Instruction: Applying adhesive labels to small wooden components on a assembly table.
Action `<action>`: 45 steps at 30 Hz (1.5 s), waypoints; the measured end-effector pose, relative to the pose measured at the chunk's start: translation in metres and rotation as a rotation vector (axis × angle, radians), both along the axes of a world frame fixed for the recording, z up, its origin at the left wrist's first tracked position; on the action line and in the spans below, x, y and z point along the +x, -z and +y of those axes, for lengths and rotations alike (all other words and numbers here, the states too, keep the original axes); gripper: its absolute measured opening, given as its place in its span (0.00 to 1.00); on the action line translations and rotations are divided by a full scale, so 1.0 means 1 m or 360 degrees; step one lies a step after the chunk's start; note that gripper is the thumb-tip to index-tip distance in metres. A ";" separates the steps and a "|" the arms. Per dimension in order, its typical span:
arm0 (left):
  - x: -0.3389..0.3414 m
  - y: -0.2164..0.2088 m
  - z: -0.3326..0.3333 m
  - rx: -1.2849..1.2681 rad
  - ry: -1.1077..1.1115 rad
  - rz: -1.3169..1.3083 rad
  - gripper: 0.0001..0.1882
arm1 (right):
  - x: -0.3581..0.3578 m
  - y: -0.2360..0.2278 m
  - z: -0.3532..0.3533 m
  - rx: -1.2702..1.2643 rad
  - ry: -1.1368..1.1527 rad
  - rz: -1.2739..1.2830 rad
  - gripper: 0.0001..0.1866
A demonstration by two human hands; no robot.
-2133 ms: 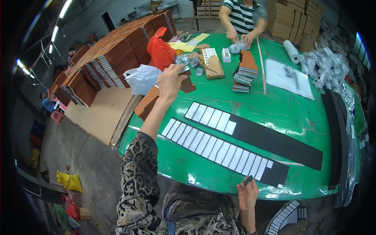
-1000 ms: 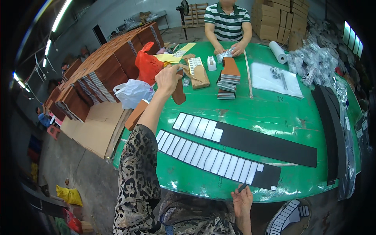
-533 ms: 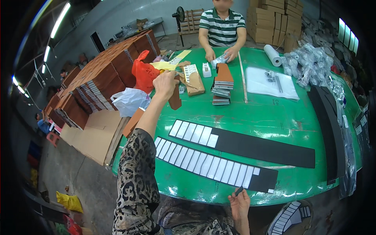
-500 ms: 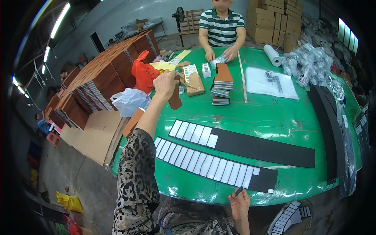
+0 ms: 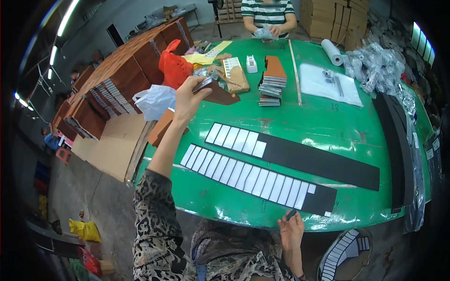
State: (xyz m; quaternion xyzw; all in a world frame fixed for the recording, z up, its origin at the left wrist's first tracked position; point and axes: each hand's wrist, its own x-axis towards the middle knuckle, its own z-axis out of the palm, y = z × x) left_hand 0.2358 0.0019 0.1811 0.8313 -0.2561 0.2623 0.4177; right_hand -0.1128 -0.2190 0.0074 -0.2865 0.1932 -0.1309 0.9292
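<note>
My left hand (image 5: 188, 97) is closed on a brown angular piece with a shiny edge (image 5: 218, 94), held above the far left part of the green table. At the near edge, my right hand (image 5: 291, 230) pinches a small dark foam-like piece (image 5: 291, 214) between its fingertips. Just beyond that hand lies a black strip (image 5: 318, 200) partly covered by a row of white rectangles. A second black strip (image 5: 323, 167) lies behind it, with several white rectangles at its left end. A stack of brown pieces with silvery edges (image 5: 273, 79) stands farther back.
Beside my left arm lie an orange-brown piece (image 5: 162, 129), a white plastic bag (image 5: 157, 102) and a red bag (image 5: 173, 65). Long black strips (image 5: 393, 150) and clear plastic packaging (image 5: 375, 68) line the right side. Across the green table (image 5: 225, 199), a person (image 5: 269, 18) handles clear plastic.
The brown piece in my left hand has turned from hanging down to pointing rightward. My right hand keeps its pinch on the small dark piece. The whole view has shifted slightly downward.
</note>
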 end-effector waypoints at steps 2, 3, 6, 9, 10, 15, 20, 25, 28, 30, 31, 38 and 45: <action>-0.028 0.004 0.009 -0.0272 0.0069 0.0157 0.15 | -0.001 0.000 0.003 -0.0011 -0.0026 0.0038 0.09; -0.043 0.003 0.015 -0.0342 0.0087 0.0229 0.14 | -0.002 0.000 0.005 -0.0008 -0.0053 0.0027 0.09; -0.069 0.021 0.039 -0.0569 0.0209 0.0386 0.13 | -0.001 -0.003 0.011 -0.0023 -0.0115 0.0000 0.10; -0.106 0.046 0.047 -0.0844 0.0394 0.0566 0.16 | 0.003 -0.011 0.013 -0.0115 -0.0135 0.0041 0.11; -0.123 0.057 0.046 -0.0981 0.0471 0.0643 0.16 | 0.006 -0.010 0.012 -0.0159 -0.0144 -0.0018 0.13; -0.212 0.164 0.037 -0.1470 0.0601 0.1223 0.12 | 0.019 -0.020 0.017 -0.0202 -0.0094 -0.0200 0.15; -0.239 0.207 0.030 -0.1112 0.0536 0.1202 0.18 | 0.016 -0.003 0.022 -0.0242 -0.0084 -0.0141 0.13; -0.240 0.180 0.028 0.0065 0.0015 0.0545 0.21 | 0.017 0.008 0.027 -0.0231 -0.0055 -0.0055 0.10; -0.254 0.180 0.010 0.0373 -0.0207 -0.0129 0.21 | 0.017 0.009 0.029 -0.0309 -0.0043 0.0013 0.10; -0.271 0.183 -0.004 0.0567 -0.0109 -0.0421 0.20 | 0.017 0.007 0.030 -0.0348 -0.0033 0.0048 0.11; -0.280 0.183 -0.013 0.0609 -0.0077 -0.0421 0.17 | 0.017 0.005 0.031 -0.0354 -0.0041 0.0052 0.11; -0.293 0.202 -0.042 0.0660 -0.0164 -0.0178 0.16 | 0.016 0.001 0.027 -0.0502 -0.0115 0.0101 0.12; -0.293 0.217 -0.041 0.0625 -0.0131 -0.0205 0.17 | 0.022 -0.026 0.002 -0.2433 -0.0351 0.0201 0.15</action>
